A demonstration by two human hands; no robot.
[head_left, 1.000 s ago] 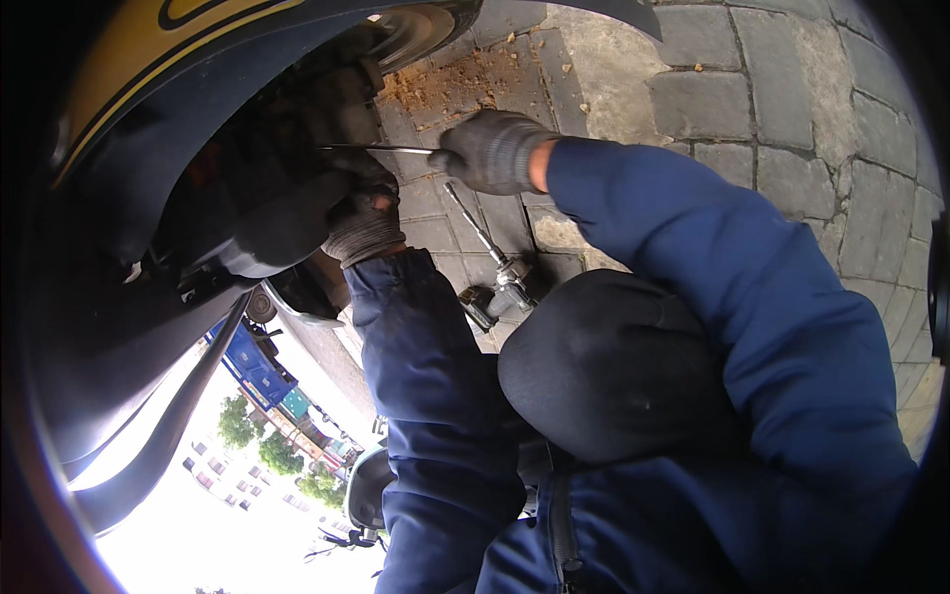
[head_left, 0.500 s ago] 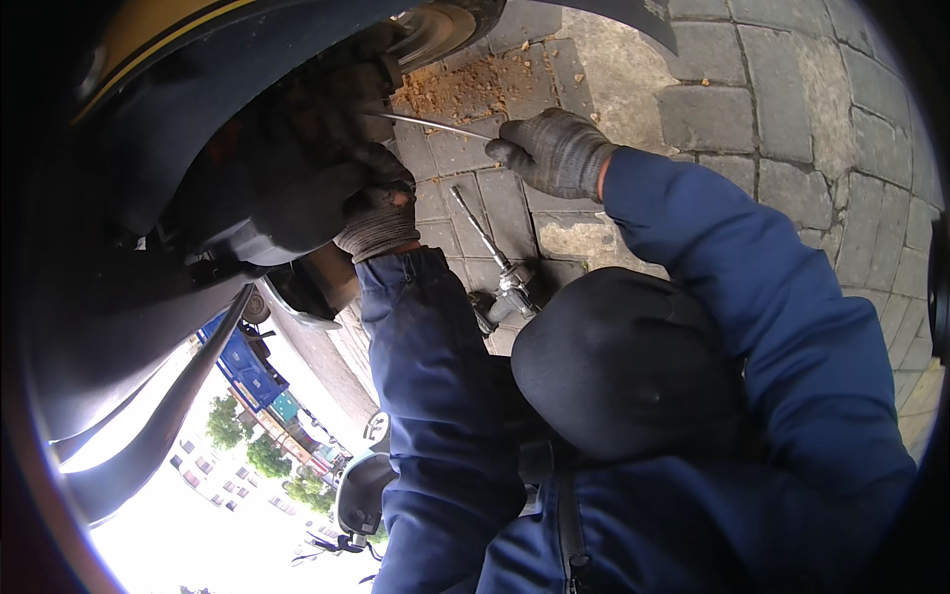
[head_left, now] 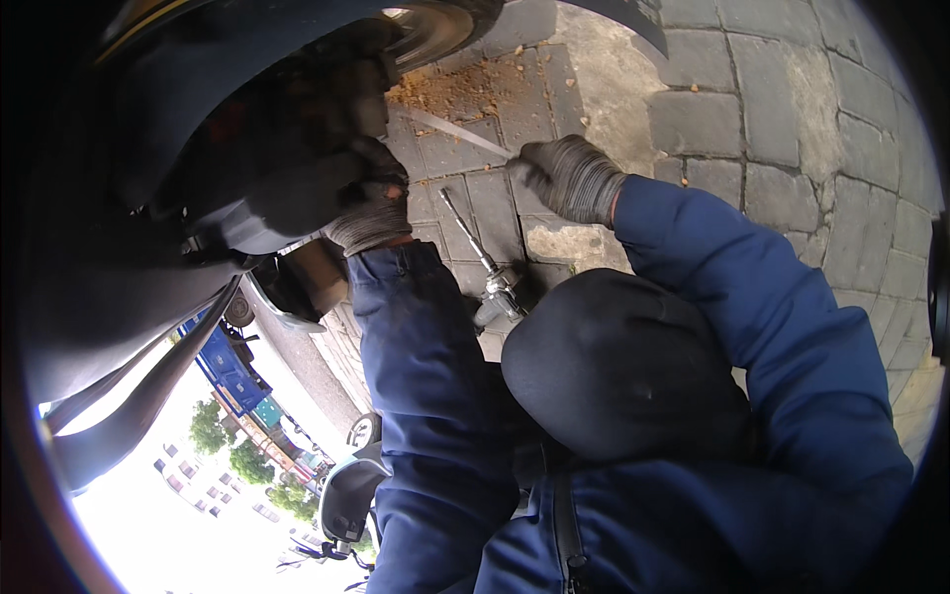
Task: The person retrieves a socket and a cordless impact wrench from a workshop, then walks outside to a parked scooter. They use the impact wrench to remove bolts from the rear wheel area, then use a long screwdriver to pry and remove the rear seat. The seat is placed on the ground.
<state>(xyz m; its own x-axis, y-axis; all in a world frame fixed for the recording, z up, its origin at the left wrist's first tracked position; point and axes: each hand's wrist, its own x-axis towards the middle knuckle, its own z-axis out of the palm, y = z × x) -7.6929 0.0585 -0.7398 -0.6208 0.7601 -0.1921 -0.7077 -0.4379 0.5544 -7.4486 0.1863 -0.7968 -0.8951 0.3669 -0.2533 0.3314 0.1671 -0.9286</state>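
My right hand (head_left: 572, 180), in a grey knit glove, is closed round the near end of a long thin metal rod (head_left: 460, 133). Motion smears the rod, and its far end runs into the shadow beside dark vehicle parts (head_left: 361, 94) under a wheel arch. My left hand (head_left: 374, 210), also gloved, reaches up into that shadow against a rounded black part (head_left: 282, 213). Its fingers look curled, but what they hold is hidden. Between my forearms, a power tool (head_left: 503, 292) with a long socket extension lies on the paving.
The dark wheel arch (head_left: 237, 59) curves over my hands, with a metal disc (head_left: 430, 35) at the top. Brown crumbs (head_left: 485, 89) lie scattered on the grey paving stones (head_left: 693, 124). A scooter (head_left: 351, 490) and a blue truck (head_left: 230, 371) stand off at the lower left.
My right hand has shifted slightly right and down, and the rod's near end has moved with it. My left hand stays in about the same place among the dark parts.
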